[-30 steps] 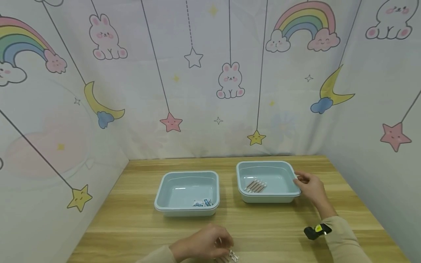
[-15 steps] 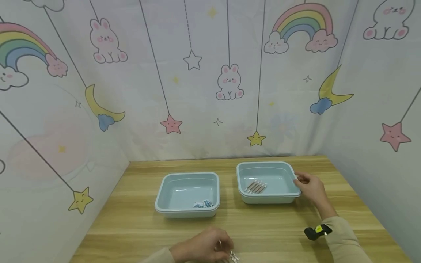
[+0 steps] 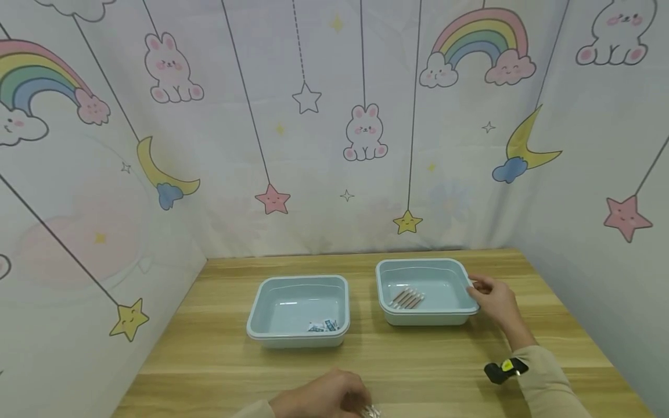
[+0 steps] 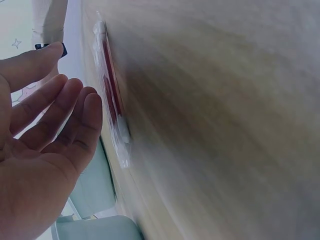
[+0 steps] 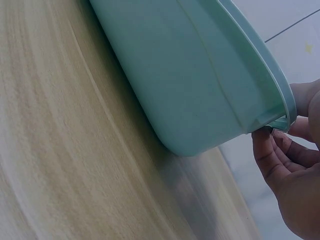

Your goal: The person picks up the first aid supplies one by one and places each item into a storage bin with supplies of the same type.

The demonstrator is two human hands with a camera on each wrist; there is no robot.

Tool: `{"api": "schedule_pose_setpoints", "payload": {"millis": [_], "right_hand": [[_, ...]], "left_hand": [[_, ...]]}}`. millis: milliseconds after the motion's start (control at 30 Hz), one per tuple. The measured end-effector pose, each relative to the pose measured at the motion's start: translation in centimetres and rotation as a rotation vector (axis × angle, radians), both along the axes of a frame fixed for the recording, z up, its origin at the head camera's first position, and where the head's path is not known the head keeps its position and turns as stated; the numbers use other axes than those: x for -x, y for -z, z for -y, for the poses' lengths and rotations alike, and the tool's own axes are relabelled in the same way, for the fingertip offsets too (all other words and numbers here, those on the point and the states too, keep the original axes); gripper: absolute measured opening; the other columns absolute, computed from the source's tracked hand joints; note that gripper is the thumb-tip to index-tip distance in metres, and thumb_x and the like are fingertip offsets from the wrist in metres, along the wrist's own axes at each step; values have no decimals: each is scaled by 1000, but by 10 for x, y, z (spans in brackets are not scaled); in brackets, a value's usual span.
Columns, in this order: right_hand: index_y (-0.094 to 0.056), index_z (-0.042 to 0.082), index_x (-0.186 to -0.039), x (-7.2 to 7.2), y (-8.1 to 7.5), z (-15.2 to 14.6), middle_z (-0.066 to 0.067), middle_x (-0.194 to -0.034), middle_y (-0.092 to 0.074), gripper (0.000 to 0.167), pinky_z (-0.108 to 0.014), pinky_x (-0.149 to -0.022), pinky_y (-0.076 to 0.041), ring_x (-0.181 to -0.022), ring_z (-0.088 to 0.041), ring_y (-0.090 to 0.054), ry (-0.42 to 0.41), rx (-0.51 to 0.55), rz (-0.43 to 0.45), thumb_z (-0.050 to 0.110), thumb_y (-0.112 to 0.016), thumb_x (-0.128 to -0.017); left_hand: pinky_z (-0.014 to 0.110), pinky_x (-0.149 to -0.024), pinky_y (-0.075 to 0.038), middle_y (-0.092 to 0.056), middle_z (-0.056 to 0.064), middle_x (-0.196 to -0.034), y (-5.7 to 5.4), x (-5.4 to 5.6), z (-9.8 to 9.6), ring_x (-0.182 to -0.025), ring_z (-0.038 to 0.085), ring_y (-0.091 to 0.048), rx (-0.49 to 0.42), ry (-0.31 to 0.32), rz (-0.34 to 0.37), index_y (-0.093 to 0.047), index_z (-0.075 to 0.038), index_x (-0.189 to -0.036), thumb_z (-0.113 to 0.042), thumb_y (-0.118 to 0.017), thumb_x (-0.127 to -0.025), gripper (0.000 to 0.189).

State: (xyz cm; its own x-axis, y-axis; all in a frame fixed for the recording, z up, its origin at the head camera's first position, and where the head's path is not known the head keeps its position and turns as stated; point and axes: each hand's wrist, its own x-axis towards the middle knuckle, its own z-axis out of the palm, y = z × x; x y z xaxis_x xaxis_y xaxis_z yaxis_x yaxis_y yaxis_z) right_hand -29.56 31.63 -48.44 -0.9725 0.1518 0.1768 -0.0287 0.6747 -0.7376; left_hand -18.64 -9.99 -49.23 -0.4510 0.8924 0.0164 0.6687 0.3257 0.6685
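My left hand (image 3: 326, 396) is low over the table beside a pack of cotton swabs (image 3: 371, 411), which it partly hides in the head view. In the left wrist view the swab pack is a clear plastic sleeve with reddish-brown sticks and white tips, lying flat on the wood. Relaxed, slightly bent fingers (image 4: 92, 112) hang right at its edge with nothing between them and the thumb. My right hand (image 3: 493, 299) pinches the right rim of a light blue plastic basin (image 5: 165, 75), thumb above and fingers beneath. Several brown-stick swabs (image 3: 406, 299) lie inside that basin.
A second light blue basin (image 3: 298, 336) stands to the left, with small blue-and-white packets (image 3: 323, 326) in its front right corner. Fabric walls with cartoon prints (image 3: 366, 139) enclose the wooden table (image 3: 418, 366) at the back and both sides.
The head view has tilted slightly, so everything sits a little lower. My left hand has shifted slightly down over the swab pack. My right hand keeps its hold on the basin rim.
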Motion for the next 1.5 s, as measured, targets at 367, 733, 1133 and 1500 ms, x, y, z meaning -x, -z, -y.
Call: {"api": "schedule_pose_setpoints", "payload": {"millis": [367,733,1133,1500], "right_hand": [[-60,0,-128,1,0,0,-24,-112,-66,41,-18,-68,-48,-101,-34,-64,1,-13,-13,23,-63,-94],[-59,-1,-129,-2,2,1,-24,-112,-65,42,-20,-68,-49,-102,-35,-63,4,-9,10,23,-62,-95],[-59,-1,-130,-1,1,2,-24,-113,-65,43,-20,-69,-49,-103,-35,-63,11,-7,12,24,-62,-95],[-59,0,-130,0,1,1,-23,-112,-66,43,-20,-68,-49,-102,-33,-63,7,-17,8,25,-62,-95]], "left_hand": [[11,-74,-50,-69,-9,-98,1,2,0,-87,-8,-60,20,19,25,-69,-11,-109,-17,-71,-89,20],[7,-73,-47,-69,-7,-96,2,1,2,-86,-7,-58,10,9,-95,-70,-10,-106,-11,-73,-85,21],[7,-84,-39,-67,-14,-99,6,7,5,-96,-6,-52,93,63,-342,-71,-20,-110,-23,-74,-86,24],[3,-80,-36,-66,-16,-93,9,7,3,-91,-8,-51,97,84,-391,-74,-23,-102,-24,-72,-88,15]]}}
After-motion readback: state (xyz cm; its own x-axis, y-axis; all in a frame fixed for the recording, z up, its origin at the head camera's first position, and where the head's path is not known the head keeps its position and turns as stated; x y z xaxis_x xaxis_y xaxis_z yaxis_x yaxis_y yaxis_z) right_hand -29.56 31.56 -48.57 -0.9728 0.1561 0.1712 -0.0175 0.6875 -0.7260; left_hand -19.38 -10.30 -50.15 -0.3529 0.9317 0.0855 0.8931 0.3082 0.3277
